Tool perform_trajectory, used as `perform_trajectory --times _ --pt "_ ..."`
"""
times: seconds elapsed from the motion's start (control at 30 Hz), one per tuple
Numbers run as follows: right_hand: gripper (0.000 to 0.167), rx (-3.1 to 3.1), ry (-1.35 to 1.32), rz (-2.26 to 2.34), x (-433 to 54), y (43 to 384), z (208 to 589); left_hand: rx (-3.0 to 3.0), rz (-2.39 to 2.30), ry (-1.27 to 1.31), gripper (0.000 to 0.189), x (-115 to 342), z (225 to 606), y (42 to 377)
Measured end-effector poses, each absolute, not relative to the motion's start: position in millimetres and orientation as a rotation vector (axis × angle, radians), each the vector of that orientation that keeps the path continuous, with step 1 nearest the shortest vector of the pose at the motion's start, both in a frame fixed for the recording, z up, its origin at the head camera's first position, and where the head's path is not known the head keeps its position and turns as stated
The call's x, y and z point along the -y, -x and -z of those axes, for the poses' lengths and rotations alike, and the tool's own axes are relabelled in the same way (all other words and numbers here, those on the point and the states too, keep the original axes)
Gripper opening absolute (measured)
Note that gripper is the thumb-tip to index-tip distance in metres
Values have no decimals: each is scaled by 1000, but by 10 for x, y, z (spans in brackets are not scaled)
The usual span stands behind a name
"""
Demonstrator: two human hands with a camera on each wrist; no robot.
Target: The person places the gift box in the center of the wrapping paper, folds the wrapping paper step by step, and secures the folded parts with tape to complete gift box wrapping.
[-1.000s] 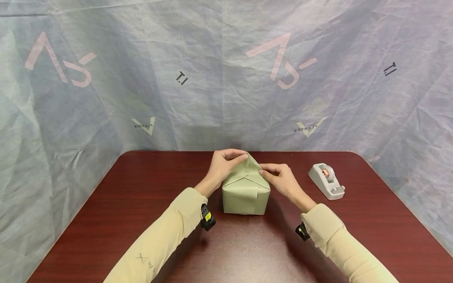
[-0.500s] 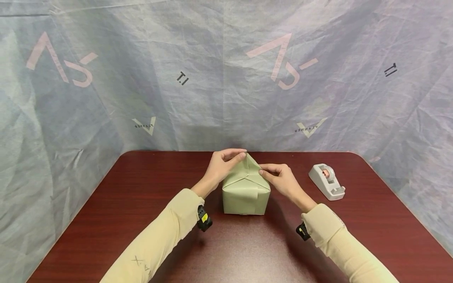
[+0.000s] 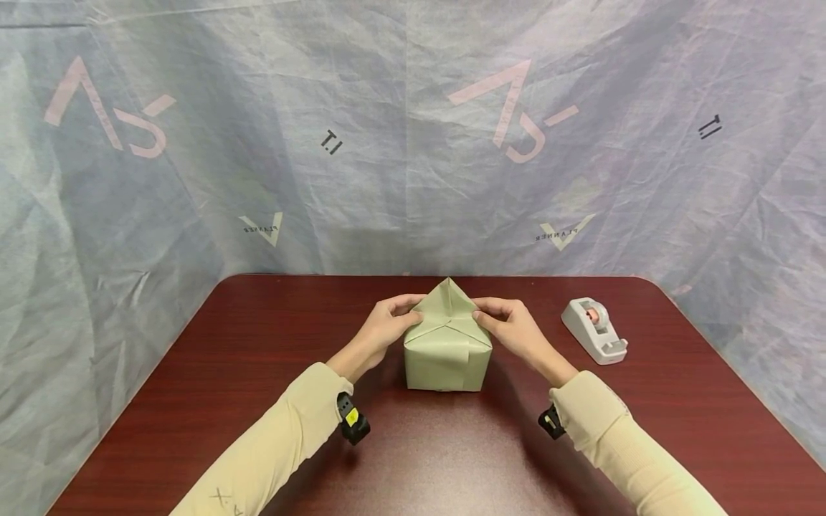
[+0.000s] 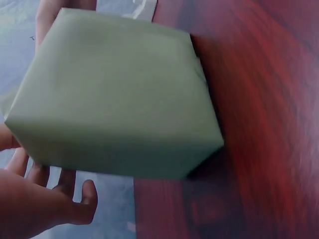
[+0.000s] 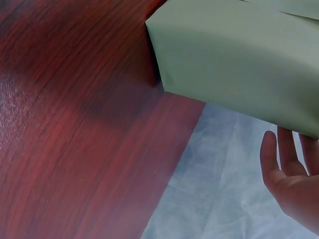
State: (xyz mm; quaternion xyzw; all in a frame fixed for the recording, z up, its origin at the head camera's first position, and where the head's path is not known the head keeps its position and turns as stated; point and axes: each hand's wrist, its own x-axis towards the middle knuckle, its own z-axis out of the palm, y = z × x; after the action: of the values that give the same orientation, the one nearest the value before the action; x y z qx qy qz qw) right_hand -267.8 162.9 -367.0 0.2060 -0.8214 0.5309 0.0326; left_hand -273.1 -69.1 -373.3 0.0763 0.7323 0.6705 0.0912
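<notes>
A box wrapped in light green paper [image 3: 439, 367] stands on the table, its top paper folded up into a pointed flap [image 3: 449, 304]. At the flap's left edge, my left hand [image 3: 381, 328] pinches the paper between thumb and fingers. My right hand [image 3: 516, 331] pinches the opposite edge the same way. The left wrist view has the wrapped box [image 4: 119, 89] large in front, with the left hand [image 4: 40, 199] at its lower left. In the right wrist view, fingers of the right hand [image 5: 294, 174] show beside the box; the thumb is out of sight.
A white tape dispenser [image 3: 595, 331] with a roll of tape stands on the right of the dark red wooden table [image 3: 290, 308]. Behind the table hangs a grey printed cloth [image 3: 361, 179]. Both wrists wear black straps with small cameras.
My left hand has come down from the flap's tip to its left edge, leaving the tip uncovered. The right hand, box and tape dispenser have stayed in place.
</notes>
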Motion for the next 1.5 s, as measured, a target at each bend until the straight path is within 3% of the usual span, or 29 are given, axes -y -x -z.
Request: perform_trajectory --times 0.53,0.9,1.2,1.5 --pt "29 2452 -488 -1917 -1599 2658 3670 -2025 -2196 -62 28 657 3787 2698" --pt "27 2404 -481 -1958 -1591 2671 3693 -2071 -2165 -141 28 625 3795 2706" --pt "30 2352 -648 -1975 -1600 2691 3711 -2104 -2168 -229 22 622 3820 2686" --pt "28 2326 -754 -1977 -1619 2705 3708 -2353 -1988 -436 20 656 3567 2520"
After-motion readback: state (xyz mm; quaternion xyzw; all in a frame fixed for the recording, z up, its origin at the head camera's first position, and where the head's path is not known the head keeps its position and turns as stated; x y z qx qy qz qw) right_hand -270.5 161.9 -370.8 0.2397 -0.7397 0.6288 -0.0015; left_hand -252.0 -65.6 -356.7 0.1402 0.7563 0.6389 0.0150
